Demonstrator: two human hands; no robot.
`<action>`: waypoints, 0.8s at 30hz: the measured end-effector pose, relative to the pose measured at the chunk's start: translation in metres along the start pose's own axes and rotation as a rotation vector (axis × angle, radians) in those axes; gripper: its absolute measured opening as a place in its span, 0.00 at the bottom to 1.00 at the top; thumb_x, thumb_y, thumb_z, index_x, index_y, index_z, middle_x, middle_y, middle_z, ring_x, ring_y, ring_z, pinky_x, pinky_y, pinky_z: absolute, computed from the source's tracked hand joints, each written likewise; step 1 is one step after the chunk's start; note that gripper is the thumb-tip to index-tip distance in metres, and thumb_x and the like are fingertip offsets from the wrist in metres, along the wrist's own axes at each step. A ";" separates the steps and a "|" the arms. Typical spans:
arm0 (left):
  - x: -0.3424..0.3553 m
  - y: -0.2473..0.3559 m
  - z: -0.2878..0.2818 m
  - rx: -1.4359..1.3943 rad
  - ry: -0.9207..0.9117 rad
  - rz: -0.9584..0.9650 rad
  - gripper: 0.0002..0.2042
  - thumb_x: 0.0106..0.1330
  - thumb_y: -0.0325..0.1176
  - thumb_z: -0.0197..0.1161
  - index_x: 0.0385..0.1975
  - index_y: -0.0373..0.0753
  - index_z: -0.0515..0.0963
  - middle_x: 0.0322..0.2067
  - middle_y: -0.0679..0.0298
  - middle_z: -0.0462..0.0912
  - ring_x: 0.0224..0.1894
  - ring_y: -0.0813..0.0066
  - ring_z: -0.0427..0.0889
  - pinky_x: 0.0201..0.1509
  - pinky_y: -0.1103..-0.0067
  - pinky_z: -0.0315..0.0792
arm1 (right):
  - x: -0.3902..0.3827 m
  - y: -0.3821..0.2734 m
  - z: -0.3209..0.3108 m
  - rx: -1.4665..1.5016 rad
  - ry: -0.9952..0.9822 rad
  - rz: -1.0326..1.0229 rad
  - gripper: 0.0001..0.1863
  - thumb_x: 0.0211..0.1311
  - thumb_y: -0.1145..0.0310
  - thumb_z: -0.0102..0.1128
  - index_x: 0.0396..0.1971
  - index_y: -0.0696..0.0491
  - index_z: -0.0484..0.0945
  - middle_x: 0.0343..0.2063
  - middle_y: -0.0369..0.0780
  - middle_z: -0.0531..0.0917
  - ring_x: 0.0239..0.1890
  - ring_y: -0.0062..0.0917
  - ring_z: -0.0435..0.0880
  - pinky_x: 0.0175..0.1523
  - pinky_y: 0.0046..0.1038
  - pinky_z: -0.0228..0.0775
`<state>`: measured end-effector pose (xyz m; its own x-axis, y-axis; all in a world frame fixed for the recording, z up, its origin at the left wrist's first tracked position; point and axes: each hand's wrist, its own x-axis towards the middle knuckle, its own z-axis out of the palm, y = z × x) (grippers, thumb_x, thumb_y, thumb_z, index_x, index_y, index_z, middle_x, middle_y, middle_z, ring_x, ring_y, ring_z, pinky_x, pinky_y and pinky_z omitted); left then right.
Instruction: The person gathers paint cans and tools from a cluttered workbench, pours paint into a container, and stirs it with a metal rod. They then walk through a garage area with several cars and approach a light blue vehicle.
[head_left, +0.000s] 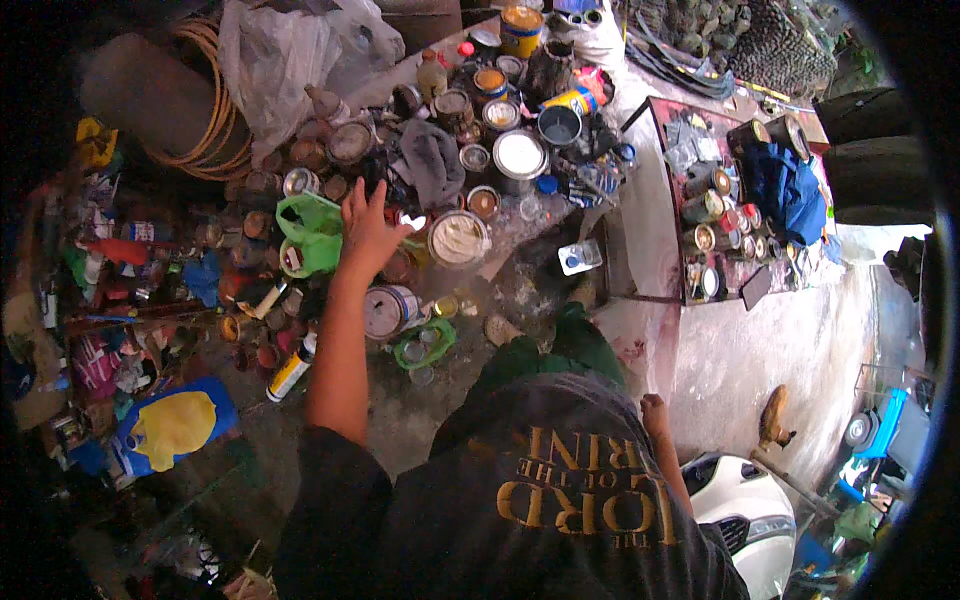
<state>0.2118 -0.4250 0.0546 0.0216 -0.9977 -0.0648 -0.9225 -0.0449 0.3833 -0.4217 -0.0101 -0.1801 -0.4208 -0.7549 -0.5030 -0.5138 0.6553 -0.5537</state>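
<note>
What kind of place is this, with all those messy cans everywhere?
It looks like a cluttered workshop or garage, maybe one for painting, though I can't be sure. The clues are the crowd of paint-like cans, a long yellow-and-white tube and a white vehicle nearby.

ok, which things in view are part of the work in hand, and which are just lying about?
Likely in use, going by nearness to the left hand: green plastic bag, cream-topped can.

Probably just lying about: yellow-and-white tube, blue fabric, white vehicle.
</note>
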 end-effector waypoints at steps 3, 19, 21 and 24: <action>0.001 0.005 -0.014 0.039 0.015 -0.016 0.43 0.52 0.41 0.74 0.69 0.37 0.61 0.72 0.44 0.49 0.72 0.43 0.48 0.73 0.60 0.53 | 0.001 -0.036 -0.002 0.016 -0.036 0.019 0.11 0.61 0.67 0.56 0.35 0.60 0.80 0.22 0.38 0.79 0.28 0.24 0.78 0.37 0.29 0.70; -0.010 0.001 -0.060 0.067 0.152 0.014 0.40 0.57 0.43 0.71 0.69 0.40 0.61 0.72 0.46 0.50 0.73 0.44 0.46 0.74 0.59 0.50 | -0.013 -0.035 -0.015 -0.109 -0.159 0.094 0.14 0.61 0.67 0.57 0.40 0.60 0.80 0.36 0.46 0.84 0.44 0.34 0.82 0.52 0.32 0.71; -0.012 -0.005 -0.063 0.107 0.174 0.016 0.40 0.57 0.44 0.71 0.69 0.40 0.61 0.72 0.46 0.50 0.73 0.44 0.45 0.74 0.59 0.50 | -0.009 -0.032 -0.013 -0.081 -0.166 0.086 0.13 0.62 0.67 0.57 0.41 0.60 0.80 0.37 0.46 0.85 0.44 0.33 0.82 0.51 0.32 0.71; -0.019 -0.004 -0.070 0.035 0.183 0.032 0.40 0.57 0.45 0.71 0.69 0.40 0.61 0.72 0.46 0.50 0.73 0.43 0.46 0.74 0.58 0.50 | -0.003 -0.033 -0.014 -0.111 -0.188 0.038 0.13 0.64 0.68 0.57 0.44 0.59 0.80 0.37 0.46 0.85 0.44 0.33 0.82 0.50 0.32 0.72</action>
<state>0.2424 -0.4096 0.1187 0.0586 -0.9914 0.1170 -0.9365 -0.0140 0.3503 -0.4136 -0.0301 -0.1511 -0.2999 -0.7046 -0.6432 -0.5840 0.6687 -0.4602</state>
